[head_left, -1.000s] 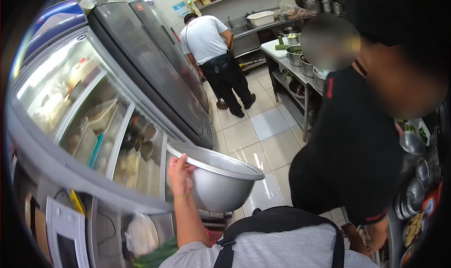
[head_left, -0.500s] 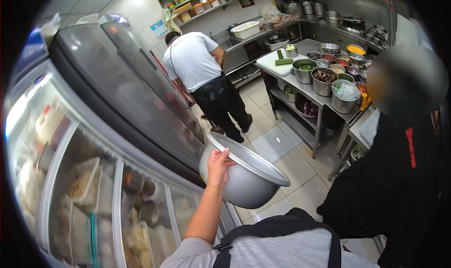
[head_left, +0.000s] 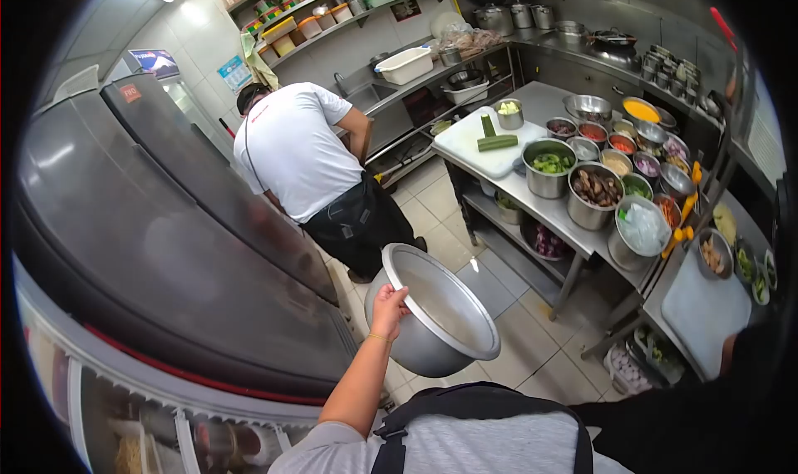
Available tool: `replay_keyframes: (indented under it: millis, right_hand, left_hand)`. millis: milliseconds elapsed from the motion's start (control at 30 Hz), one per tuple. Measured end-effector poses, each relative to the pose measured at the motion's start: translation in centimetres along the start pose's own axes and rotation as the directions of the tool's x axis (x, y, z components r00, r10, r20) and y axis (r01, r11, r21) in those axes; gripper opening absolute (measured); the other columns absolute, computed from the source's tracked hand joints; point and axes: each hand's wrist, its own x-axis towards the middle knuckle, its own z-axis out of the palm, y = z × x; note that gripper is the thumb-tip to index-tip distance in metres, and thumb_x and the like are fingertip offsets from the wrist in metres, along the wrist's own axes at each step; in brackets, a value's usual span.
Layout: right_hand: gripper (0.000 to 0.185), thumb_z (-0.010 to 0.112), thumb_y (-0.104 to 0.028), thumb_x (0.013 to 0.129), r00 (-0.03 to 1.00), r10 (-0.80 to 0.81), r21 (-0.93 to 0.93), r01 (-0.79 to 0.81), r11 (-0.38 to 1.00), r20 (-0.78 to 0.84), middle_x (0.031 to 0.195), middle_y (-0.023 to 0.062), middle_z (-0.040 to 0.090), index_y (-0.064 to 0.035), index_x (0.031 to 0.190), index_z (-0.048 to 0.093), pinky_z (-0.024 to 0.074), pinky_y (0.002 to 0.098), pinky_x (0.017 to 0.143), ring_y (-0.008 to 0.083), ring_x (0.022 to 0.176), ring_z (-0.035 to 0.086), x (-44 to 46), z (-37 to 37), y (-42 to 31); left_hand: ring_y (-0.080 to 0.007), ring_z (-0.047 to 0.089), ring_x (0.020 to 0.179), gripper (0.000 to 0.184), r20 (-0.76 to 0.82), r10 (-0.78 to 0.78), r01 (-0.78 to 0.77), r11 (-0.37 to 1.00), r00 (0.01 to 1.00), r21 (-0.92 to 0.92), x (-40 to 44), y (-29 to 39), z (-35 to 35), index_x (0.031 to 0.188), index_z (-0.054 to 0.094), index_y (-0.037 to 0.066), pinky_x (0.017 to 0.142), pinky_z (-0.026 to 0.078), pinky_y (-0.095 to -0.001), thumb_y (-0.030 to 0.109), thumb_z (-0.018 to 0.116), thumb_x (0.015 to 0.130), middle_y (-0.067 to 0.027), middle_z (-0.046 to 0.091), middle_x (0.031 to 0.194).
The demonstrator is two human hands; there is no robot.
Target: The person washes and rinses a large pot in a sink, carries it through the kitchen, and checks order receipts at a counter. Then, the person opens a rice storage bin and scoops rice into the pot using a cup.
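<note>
My left hand (head_left: pixel 387 310) is closed on the near rim of a large grey metal mixing bowl (head_left: pixel 428 345). The bowl hangs in front of my body, tilted to the right, and the part of its inside that shows looks bare. A yellowish band circles my left wrist. My right hand is out of the picture.
A person in a white shirt (head_left: pixel 295 154) bends over ahead. Tall dark refrigerators (head_left: pixel 141 216) line the left. On the right, a steel table (head_left: pixel 532 199) carries a cutting board (head_left: pixel 478 154) with green vegetable pieces and several metal containers. A dark-clothed person (head_left: pixel 690 416) is close at right.
My view has advanced past the glass-door fridge toward the person in white. The bowl stays in my left hand. The dark-clothed person has slipped toward the lower right edge.
</note>
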Motion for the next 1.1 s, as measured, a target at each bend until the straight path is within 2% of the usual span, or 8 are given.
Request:
replay_keyframes:
  millis: [300,500,567,667,767,867,967,1100]
  right_hand:
    - [0.025,0.06,-0.025,0.08,0.978,0.14,0.08,-0.128,0.989,-0.157,0.084,0.0177,0.066,-0.0039,0.092,0.065,0.0502,0.0398,0.07,0.0328,0.078,0.064,6.8,0.5,-11.8]
    - [0.026,0.061,-0.025,0.079,0.949,0.061,0.13,-0.022,0.991,-0.31,0.085,0.0182,0.066,-0.0034,0.094,0.064,0.0503,0.0402,0.07,0.0338,0.078,0.064,13.4,-2.5,-24.0]
    - [0.021,0.061,-0.019,0.082,0.941,0.023,0.084,0.006,0.996,-0.339,0.083,0.0144,0.066,-0.002,0.095,0.063,0.0497,0.0341,0.065,0.0269,0.074,0.064,17.2,-3.8,-26.4]
    - [0.019,0.059,-0.016,0.086,0.967,0.123,0.519,0.01,0.854,-0.222,0.082,0.0071,0.065,-0.0017,0.099,0.062,0.0477,0.0278,0.062,0.0163,0.072,0.062,21.0,-8.9,-34.8]
    - [0.021,0.059,-0.015,0.088,0.981,0.13,0.765,0.026,0.643,-0.142,0.082,0.0026,0.063,-0.001,0.103,0.06,0.0459,0.024,0.061,0.009,0.074,0.059,25.4,-14.0,-41.5]
    - [0.023,0.057,-0.013,0.089,0.979,-0.059,0.61,0.17,0.774,-0.197,0.096,0.0059,0.063,-0.0017,0.109,0.057,0.047,0.0245,0.071,0.0111,0.083,0.059,31.5,-17.9,-44.7]
    - [0.022,0.059,-0.011,0.088,0.96,-0.14,0.679,0.271,0.683,-0.243,0.09,0.004,0.063,-0.0003,0.107,0.059,0.0464,0.0233,0.073,0.0106,0.081,0.058,37.9,-20.8,-48.0]
    - [0.021,0.059,-0.01,0.086,0.911,-0.262,0.519,0.399,0.756,-0.318,0.09,0.008,0.063,-0.0022,0.106,0.06,0.048,0.0263,0.075,0.0148,0.083,0.06,43.2,-24.7,-53.6]
  left_hand:
    - [-0.0105,0.053,0.049,0.016,0.138,-0.073,0.046,0.981,0.988,0.188,21.5,-1.6,-0.9,0.084,0.048,0.007,0.043,0.044,-0.0229,0.011,0.063,0.083,-0.0026,0.056,0.065]
    - [-0.0122,0.053,0.05,0.016,0.129,-0.123,0.069,0.93,0.984,0.361,34.4,-2.8,-2.3,0.084,0.049,0.005,0.042,0.044,-0.0253,0.011,0.064,0.082,-0.0036,0.055,0.067]
    - [-0.0136,0.054,0.052,0.016,0.101,-0.128,0.073,0.902,0.987,0.425,37.9,-3.4,-2.6,0.084,0.05,0.005,0.042,0.045,-0.0266,0.011,0.064,0.081,-0.0045,0.056,0.067]
    - [-0.0163,0.055,0.051,0.017,0.073,-0.114,0.067,0.881,0.991,0.469,42.7,-3.9,-2.2,0.079,0.05,0.003,0.042,0.046,-0.0298,0.01,0.065,0.079,-0.0064,0.055,0.065]
    - [-0.017,0.056,0.052,0.017,0.057,-0.119,0.076,0.869,0.991,0.489,47.4,-5.0,-1.7,0.08,0.051,0.002,0.044,0.047,-0.0304,0.01,0.066,0.078,-0.0076,0.056,0.066]
    - [-0.018,0.057,0.051,0.017,0.019,-0.163,0.138,0.886,0.986,0.442,50.8,-5.3,-0.6,0.08,0.051,0.001,0.044,0.046,-0.0321,0.01,0.066,0.077,-0.0085,0.057,0.065]
    - [-0.0194,0.057,0.051,0.017,-0.012,-0.207,0.177,0.802,0.978,0.57,55.3,-6.0,0.0,0.081,0.053,0.001,0.044,0.046,-0.034,0.01,0.066,0.076,-0.0093,0.058,0.064]
    - [-0.0209,0.057,0.049,0.02,-0.133,-0.194,0.234,0.759,0.972,0.608,60.1,-6.4,0.6,0.083,0.055,0.0,0.044,0.046,-0.0349,0.014,0.067,0.074,-0.0119,0.06,0.066]
